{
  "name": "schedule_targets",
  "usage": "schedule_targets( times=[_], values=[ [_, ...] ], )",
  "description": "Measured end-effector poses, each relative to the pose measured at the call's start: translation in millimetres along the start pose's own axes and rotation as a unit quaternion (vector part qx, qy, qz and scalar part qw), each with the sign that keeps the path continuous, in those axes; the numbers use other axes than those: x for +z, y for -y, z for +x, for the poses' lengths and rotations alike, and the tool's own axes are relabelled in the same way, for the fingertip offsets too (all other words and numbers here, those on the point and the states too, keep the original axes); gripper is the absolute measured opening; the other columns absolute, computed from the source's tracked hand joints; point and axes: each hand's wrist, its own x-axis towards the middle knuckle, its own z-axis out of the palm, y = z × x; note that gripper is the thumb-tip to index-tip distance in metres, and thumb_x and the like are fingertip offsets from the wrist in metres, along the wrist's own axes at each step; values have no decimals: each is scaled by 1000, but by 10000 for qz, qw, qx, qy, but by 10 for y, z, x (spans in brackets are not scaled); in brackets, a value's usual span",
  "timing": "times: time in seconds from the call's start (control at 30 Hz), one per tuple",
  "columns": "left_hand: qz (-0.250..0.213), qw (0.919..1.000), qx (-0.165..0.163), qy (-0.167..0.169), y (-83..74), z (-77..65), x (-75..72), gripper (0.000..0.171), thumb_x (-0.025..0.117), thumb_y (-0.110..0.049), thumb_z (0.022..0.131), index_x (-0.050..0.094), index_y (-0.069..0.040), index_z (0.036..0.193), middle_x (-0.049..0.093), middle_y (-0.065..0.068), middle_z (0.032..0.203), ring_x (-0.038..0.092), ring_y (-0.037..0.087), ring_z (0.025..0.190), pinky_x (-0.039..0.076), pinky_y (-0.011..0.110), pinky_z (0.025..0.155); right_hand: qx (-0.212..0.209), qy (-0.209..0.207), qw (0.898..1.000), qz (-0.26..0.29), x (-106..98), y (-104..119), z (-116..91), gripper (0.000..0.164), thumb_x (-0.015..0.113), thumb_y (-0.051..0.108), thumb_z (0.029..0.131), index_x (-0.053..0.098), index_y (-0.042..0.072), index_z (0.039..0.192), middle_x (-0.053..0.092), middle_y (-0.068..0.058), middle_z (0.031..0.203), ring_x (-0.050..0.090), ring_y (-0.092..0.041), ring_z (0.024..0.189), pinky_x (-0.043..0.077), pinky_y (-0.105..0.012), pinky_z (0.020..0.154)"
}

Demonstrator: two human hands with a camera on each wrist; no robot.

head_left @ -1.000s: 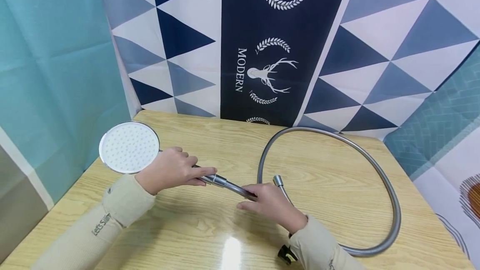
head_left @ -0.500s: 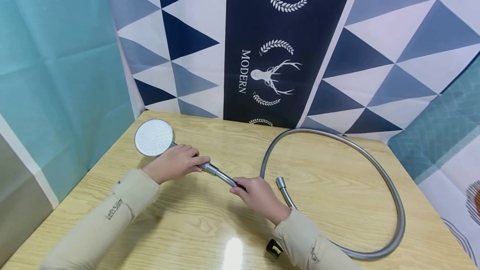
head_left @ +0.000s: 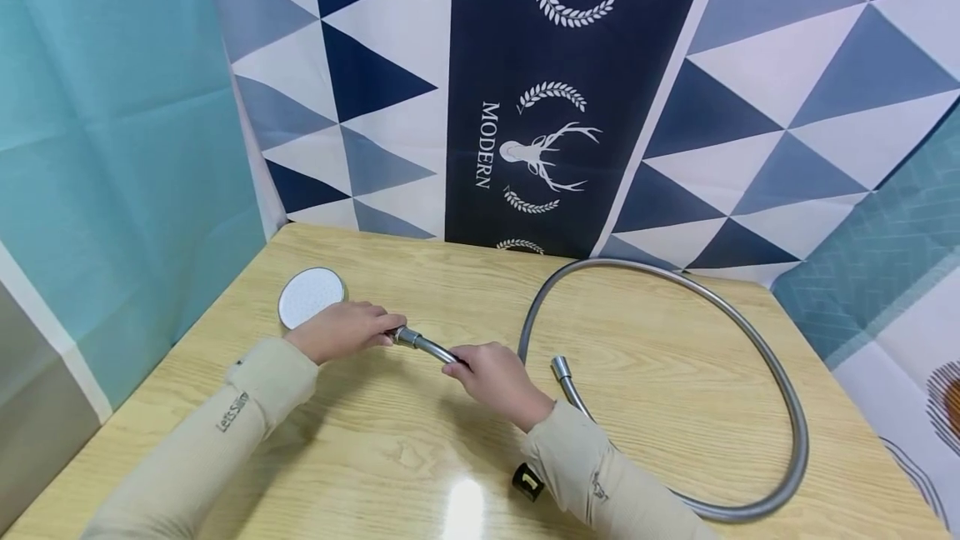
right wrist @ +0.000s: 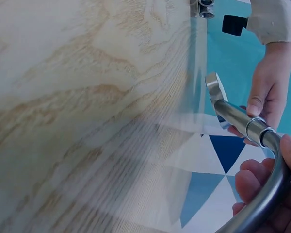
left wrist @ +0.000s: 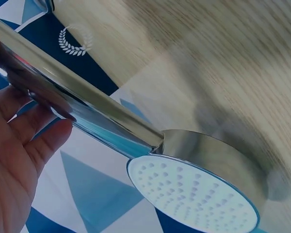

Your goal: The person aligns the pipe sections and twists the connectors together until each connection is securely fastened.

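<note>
Chrome showerhead (head_left: 309, 296), lower than before, held in left hand (head_left: 341, 330)

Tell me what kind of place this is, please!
Probably an indoor workspace, maybe made to look a bit like a bathroom: there's a wooden table with patterned cloth behind it, and a shower head and hose being handled.

Setting: curtained-off workspace; building type not determinable. Bench (head_left: 390, 473), wood-grained, pale. Far: hanging (head_left: 375, 65), triangle-patterned, with dark panel (head_left: 517, 40) lettered MODERN, stag motif. Left: cloth (head_left: 120, 157), teal, creased. Right: drape (head_left: 885, 298), teal and white, patterned.
</note>
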Motion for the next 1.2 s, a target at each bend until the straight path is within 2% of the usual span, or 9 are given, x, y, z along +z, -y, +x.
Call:
schedule_targets(
  times=[0.37, 0.57, 0.67, 0.83, 0.93, 1.13, 1.2],
  values=[
    [-312, 9995, 36, 78, 123, -12, -8, 20, 65, -20, 89, 57, -13, 106, 62, -3, 79, 55, 12, 63, 50, 31, 61, 190, 237, 9993, 224, -4, 44, 116, 13, 63, 13, 93, 67, 8, 81, 40, 8, 56, 34, -5, 48, 30, -22, 47],
    [-725, 9963, -410, 209, 144, -25, 42, 23, 62, -18, 92, 58, -13, 114, 66, 0, 93, 62, 16, 75, 53, 36, 69, 305, 208, 9992, 143, 48, 58, 135, 13, 64, 14, 93, 67, 8, 81, 39, 7, 56, 33, -6, 47, 28, -22, 46],
    [-691, 9953, -632, 261, 145, -18, 62, 30, 63, -19, 92, 59, -11, 120, 66, 6, 101, 64, 22, 78, 54, 40, 69, 433, 274, 9986, 115, 82, 56, 146, 13, 63, 15, 93, 69, 7, 84, 40, 6, 55, 34, -6, 48, 28, -22, 45],
    [-478, 9921, -986, 605, 122, -6, 54, 37, 62, -22, 92, 58, -10, 127, 60, 28, 117, 63, 45, 93, 52, 52, 76, 535, 436, 9976, -51, 137, 52, 171, 12, 65, 17, 92, 69, 9, 84, 47, 7, 56, 38, -5, 48, 30, -22, 45],
    [-511, 9867, -1216, 952, 109, 9, 58, 40, 60, -23, 93, 55, -9, 130, 54, 36, 122, 57, 53, 103, 49, 57, 83, 539, 545, 9969, -184, 164, 54, 182, 10, 67, 17, 90, 68, 10, 84, 51, 7, 57, 40, -5, 48, 32, -23, 45],
    [-888, 9617, -1850, 1819, 100, 49, 102, 46, 60, -20, 94, 49, -9, 138, 41, 40, 133, 45, 54, 119, 44, 59, 90, 517, 834, 9945, -352, 237, 70, 179, 12, 69, 17, 89, 72, 9, 96, 51, 7, 59, 41, -5, 51, 36, -23, 46],
    [-907, 9586, -1954, 1861, 117, 58, 115, 46, 62, -19, 94, 50, -9, 137, 40, 41, 133, 43, 54, 121, 44, 60, 89, 449, 783, 9951, -393, 259, 77, 182, 10, 69, 17, 89, 72, 9, 95, 50, 8, 58, 41, -5, 51, 37, -23, 46]
  ],
)
